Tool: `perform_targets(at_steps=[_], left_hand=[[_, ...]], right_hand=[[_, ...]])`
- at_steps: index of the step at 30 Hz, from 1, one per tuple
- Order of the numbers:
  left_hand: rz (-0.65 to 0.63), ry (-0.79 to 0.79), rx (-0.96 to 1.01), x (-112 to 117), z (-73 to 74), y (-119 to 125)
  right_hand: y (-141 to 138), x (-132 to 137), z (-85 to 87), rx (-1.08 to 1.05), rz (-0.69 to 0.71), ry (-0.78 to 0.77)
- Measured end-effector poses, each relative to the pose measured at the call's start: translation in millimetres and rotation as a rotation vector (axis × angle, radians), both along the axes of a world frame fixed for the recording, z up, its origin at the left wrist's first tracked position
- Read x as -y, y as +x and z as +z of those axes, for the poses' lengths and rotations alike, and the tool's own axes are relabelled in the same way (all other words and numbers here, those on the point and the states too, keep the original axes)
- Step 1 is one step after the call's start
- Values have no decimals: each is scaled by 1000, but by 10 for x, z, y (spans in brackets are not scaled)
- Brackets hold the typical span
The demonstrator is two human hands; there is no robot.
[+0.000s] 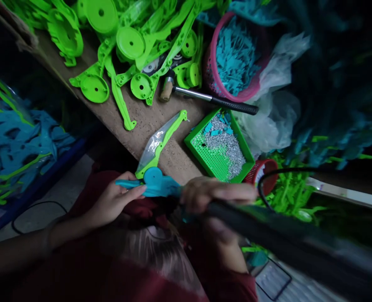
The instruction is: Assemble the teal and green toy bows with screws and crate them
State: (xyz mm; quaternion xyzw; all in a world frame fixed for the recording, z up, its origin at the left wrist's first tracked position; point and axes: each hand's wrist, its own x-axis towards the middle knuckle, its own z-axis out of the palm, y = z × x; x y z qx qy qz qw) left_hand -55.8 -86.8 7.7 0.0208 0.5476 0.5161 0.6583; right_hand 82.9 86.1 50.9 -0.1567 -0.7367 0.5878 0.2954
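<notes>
My left hand (112, 203) pinches a turquoise plastic part (163, 186) with a round disc on it, thumb on top. The closed fingers of my right hand (216, 193) wrap round a long black electric screwdriver (268, 230), blurred and reaching toward the lower right. Its front end points at the right end of the turquoise part; whether they touch is hidden by my fingers. Just beyond my left hand, a curved lime-green part (170, 136) with a clear plastic piece along it lies on the brown tabletop (176, 157).
A green basket (201, 157) holds silvery screws and turquoise bits. Behind it lie a hammer (195, 93) and a pink basket (216, 63) of turquoise pieces. Lime-green parts (131, 44) pile up at the back. A red basket (269, 180) and a black cable (261, 180) are at right.
</notes>
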Motion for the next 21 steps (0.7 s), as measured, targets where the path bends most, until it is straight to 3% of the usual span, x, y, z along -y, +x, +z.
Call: perform_targets(at_steps=[3, 5, 8, 9, 10, 11, 14, 17, 19, 21], left_hand=[[94, 39, 86, 68, -83, 80], [142, 58, 103, 100, -104, 116], [152, 82, 96, 143, -80, 135], [144, 93, 88, 159, -64, 136], [137, 104, 74, 176, -45, 136], [128, 118, 58, 194, -27, 136], [88, 158, 20, 246, 20, 143], [41, 155, -7, 287, 29, 150], [45, 129, -27, 301, 4, 150], [71, 108, -42, 296, -36, 149]], right_hand=[[70, -172, 161, -130, -436, 51], [149, -125, 253, 3, -690, 114], [323, 205, 322, 165, -1106, 319], [375, 341, 323, 174, -1187, 361], [407, 463, 313, 203, -1178, 366], [411, 559, 292, 274, -1076, 326], [207, 621, 167, 559, -520, 42], [-196, 426, 1, 543, -146, -210], [-426, 295, -75, 473, 59, -215], [-545, 235, -89, 458, 240, -119]])
